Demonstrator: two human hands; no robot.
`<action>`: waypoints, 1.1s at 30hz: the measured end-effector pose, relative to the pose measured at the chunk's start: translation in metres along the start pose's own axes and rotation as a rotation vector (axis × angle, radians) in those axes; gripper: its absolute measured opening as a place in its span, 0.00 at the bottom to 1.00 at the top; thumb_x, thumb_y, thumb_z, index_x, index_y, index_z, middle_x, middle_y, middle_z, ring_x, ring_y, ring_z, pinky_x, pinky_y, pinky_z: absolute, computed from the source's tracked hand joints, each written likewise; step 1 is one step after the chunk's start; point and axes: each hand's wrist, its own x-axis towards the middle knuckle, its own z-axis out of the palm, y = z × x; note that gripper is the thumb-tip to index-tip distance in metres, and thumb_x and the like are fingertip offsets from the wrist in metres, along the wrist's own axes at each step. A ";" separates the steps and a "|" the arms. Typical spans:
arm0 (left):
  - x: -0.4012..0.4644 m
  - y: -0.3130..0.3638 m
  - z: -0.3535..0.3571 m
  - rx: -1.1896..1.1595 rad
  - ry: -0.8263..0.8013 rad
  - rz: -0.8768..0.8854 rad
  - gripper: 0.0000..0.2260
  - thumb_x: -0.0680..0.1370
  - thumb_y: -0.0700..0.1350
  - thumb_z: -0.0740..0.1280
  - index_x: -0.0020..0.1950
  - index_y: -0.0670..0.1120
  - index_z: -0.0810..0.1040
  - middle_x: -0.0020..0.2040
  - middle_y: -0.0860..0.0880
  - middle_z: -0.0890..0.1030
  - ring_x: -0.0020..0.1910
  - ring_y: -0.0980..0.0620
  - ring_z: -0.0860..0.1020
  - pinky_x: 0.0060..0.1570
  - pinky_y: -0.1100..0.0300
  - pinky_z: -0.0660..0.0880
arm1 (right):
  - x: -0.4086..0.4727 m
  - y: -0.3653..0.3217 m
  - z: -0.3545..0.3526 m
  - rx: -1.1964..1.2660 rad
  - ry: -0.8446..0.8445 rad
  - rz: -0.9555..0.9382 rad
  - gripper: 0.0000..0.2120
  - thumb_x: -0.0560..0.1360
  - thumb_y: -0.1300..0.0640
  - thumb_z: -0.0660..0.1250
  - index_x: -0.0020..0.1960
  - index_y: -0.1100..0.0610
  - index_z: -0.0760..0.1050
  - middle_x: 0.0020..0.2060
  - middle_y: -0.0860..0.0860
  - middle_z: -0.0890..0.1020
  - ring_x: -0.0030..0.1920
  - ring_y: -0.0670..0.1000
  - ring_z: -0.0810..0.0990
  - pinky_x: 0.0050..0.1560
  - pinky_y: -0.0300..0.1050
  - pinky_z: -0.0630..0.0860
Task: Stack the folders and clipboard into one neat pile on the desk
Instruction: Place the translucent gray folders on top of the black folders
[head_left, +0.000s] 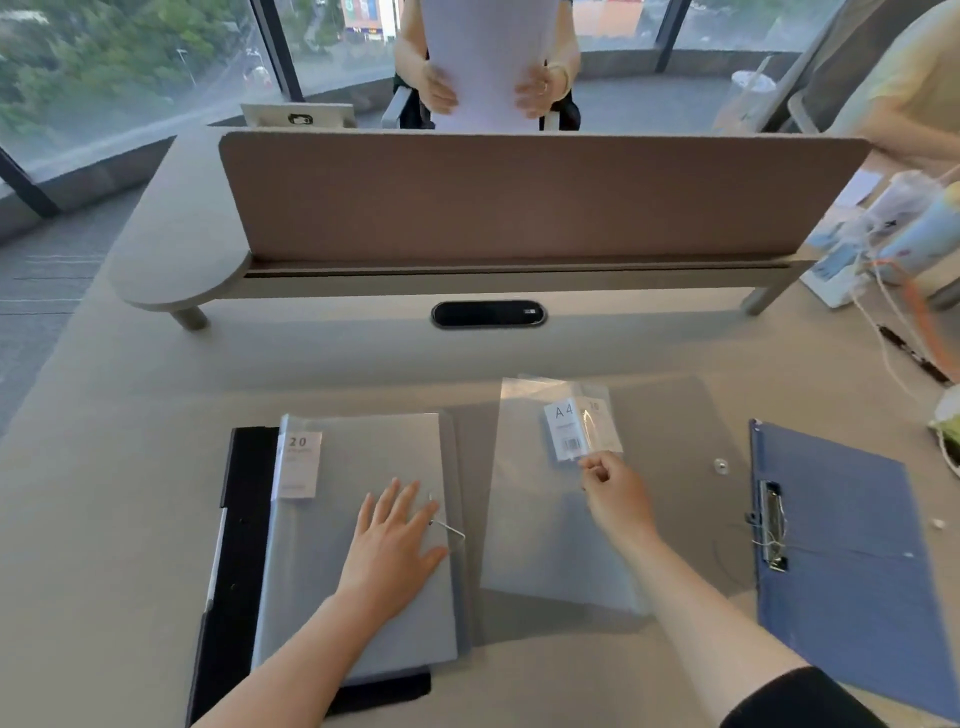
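Left hand (395, 540) flat, fingers spread, pressing grey folder (358, 545) marked 20; that lies atop black folder (236, 545), left on desk (130, 441). Right hand (613, 493) pinching edge of clear sleeve (540, 519) by its A4 label, centre. Blue clipboard (852, 561) lies apart at right, clip inward.

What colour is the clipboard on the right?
Blue, with a metal clip; the head view shows the clipboard plainly.
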 end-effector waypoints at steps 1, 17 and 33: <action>0.008 0.013 -0.004 -0.034 -0.006 0.006 0.27 0.77 0.62 0.56 0.74 0.51 0.70 0.78 0.45 0.64 0.79 0.41 0.57 0.75 0.45 0.51 | 0.000 0.004 -0.006 0.001 0.007 0.011 0.10 0.75 0.62 0.60 0.40 0.50 0.75 0.31 0.46 0.77 0.33 0.51 0.73 0.34 0.43 0.68; 0.173 0.165 -0.036 -0.455 -0.048 -0.064 0.27 0.80 0.50 0.64 0.77 0.47 0.63 0.77 0.46 0.64 0.74 0.44 0.64 0.70 0.50 0.64 | -0.029 0.075 -0.070 0.039 -0.026 0.192 0.09 0.78 0.57 0.61 0.57 0.51 0.75 0.38 0.42 0.74 0.41 0.48 0.74 0.43 0.44 0.68; 0.218 0.189 -0.028 -0.320 -0.074 -0.125 0.22 0.79 0.48 0.63 0.71 0.40 0.69 0.69 0.39 0.71 0.69 0.38 0.67 0.65 0.47 0.66 | -0.071 0.097 -0.057 0.268 0.031 0.494 0.08 0.74 0.54 0.62 0.37 0.54 0.74 0.35 0.52 0.82 0.37 0.58 0.84 0.45 0.56 0.80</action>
